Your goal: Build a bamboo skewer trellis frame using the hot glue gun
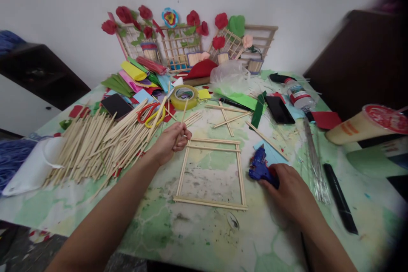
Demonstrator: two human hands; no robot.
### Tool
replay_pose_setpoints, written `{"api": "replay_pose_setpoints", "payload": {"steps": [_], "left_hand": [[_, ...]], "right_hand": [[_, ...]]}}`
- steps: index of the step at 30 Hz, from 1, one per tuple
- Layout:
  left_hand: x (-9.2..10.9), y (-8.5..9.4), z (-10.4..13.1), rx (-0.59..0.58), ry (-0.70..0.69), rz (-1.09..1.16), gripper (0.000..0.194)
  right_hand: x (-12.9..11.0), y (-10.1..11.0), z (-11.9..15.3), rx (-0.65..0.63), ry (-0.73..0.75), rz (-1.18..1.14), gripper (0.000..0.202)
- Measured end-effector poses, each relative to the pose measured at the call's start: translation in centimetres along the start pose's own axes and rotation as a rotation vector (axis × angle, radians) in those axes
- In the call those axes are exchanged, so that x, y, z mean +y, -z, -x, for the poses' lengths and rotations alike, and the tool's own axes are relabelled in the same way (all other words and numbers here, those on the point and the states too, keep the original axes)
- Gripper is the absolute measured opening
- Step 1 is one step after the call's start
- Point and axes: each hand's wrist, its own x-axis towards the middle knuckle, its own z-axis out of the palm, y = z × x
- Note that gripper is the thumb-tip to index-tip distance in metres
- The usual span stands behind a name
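Observation:
My left hand (pixel 174 143) is closed in a pinch on a thin wooden stick (pixel 184 111), which points up and away from the fingers. Just below and right of that hand lies a square stick frame (pixel 210 203), with an extra crosspiece (pixel 212 148) near its far side. My right hand (pixel 291 193) grips the handle of a blue hot glue gun (pixel 259 165), to the right of the frame. The gun's nozzle points away from me, over a light blue paper (pixel 270 153). Several loose sticks (pixel 227 119) lie crossed beyond the frame.
At left spreads a large pile of sticks (pixel 92 148), with scissors (pixel 149 114) on it. Clear tape (pixel 184 97), a phone (pixel 279 109), a bottle (pixel 299 95) and a drink cup (pixel 366 123) stand around. Stick trellises with paper flowers (pixel 181 38) lean on the wall.

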Motion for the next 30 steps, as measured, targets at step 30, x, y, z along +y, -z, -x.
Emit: {"api": "replay_pose_setpoints", "payload": {"steps": [30], "left_hand": [[-5.4,-5.4,3.5,-0.444,0.436,0.013,0.011]], "right_hand": [[-4.3,-1.2,1.9,0.188,-0.063,-0.864,0.026]]}}
